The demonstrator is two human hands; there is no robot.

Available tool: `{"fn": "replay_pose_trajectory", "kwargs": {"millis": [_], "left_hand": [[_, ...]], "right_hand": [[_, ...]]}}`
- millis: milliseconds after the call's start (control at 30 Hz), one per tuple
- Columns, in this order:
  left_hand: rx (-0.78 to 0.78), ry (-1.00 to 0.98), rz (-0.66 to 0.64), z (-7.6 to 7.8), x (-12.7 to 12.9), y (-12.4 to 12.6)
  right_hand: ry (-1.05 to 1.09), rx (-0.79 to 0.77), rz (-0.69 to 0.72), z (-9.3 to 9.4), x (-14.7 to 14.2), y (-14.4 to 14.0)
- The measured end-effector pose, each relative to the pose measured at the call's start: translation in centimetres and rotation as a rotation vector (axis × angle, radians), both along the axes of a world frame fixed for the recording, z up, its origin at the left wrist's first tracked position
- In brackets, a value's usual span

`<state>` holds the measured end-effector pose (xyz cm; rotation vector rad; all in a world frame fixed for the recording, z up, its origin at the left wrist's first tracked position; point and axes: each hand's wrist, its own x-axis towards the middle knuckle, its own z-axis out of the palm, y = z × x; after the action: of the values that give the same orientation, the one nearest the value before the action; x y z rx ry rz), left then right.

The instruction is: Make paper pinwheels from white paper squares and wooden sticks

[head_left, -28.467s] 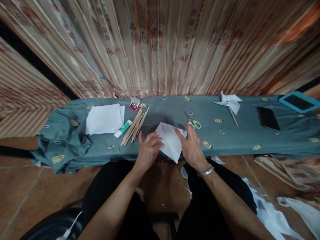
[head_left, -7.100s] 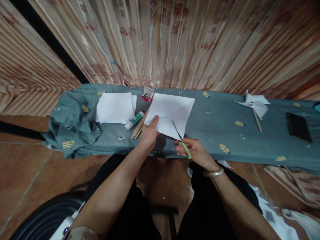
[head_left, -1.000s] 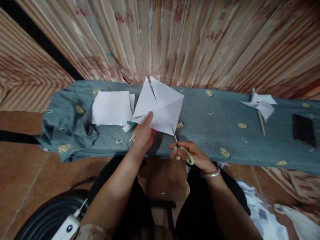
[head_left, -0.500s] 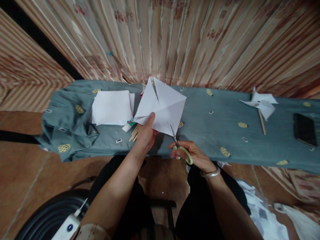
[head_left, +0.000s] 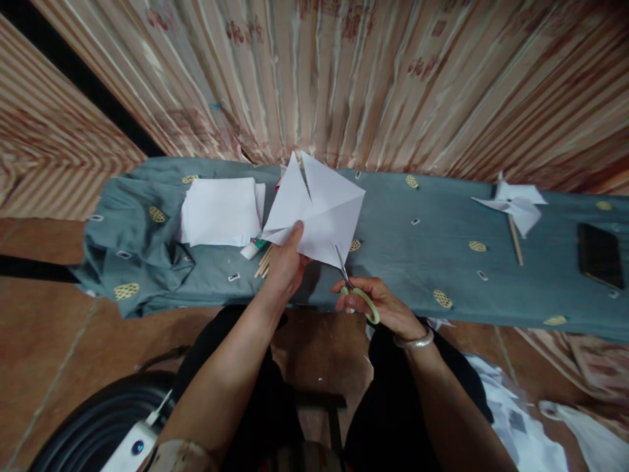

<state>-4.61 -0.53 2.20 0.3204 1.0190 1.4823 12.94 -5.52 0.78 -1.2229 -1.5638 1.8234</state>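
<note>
A white square of paper (head_left: 327, 213) with crease lines is held up over the cloth-covered bench. It has a slit running in from its top corner. My left hand (head_left: 287, 265) grips its lower left edge, thumb on top. In my right hand (head_left: 376, 301) is a pair of scissors (head_left: 363, 303) with pale green handles, its blades at the paper's lower corner. Left of the paper lies a stack of white paper sheets (head_left: 221, 211). Beside my left hand are a glue tube (head_left: 253, 248) and several thin wooden sticks (head_left: 264, 262), partly covered.
At the right of the bench (head_left: 417, 262) lie a white paper pinwheel (head_left: 518, 203) on a stick and a dark phone (head_left: 599, 254). A curtain (head_left: 334, 85) hangs behind. Paper scraps (head_left: 521, 419) are on the floor at lower right; a white power strip (head_left: 130, 446) is at lower left.
</note>
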Motion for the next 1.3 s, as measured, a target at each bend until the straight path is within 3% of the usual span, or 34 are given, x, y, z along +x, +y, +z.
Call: {"fn": "replay_pose_trajectory", "kwargs": {"millis": [333,967,1300], "left_hand": [[-0.036,-0.015,0.0,0.1,-0.2,0.1],[-0.004,-0.042,0.017,0.3,-0.3,0.1],[-0.002,-0.04,0.012,0.1,-0.4,0.0]], "right_hand": [[0.058,-0.064,-0.047,-0.9,-0.1,-0.1],[0.118,-0.23,-0.146,-0.9,-0.7,-0.1],[0.067,-0.166,-0.128,-1.1,-0.7,-0.1]]}}
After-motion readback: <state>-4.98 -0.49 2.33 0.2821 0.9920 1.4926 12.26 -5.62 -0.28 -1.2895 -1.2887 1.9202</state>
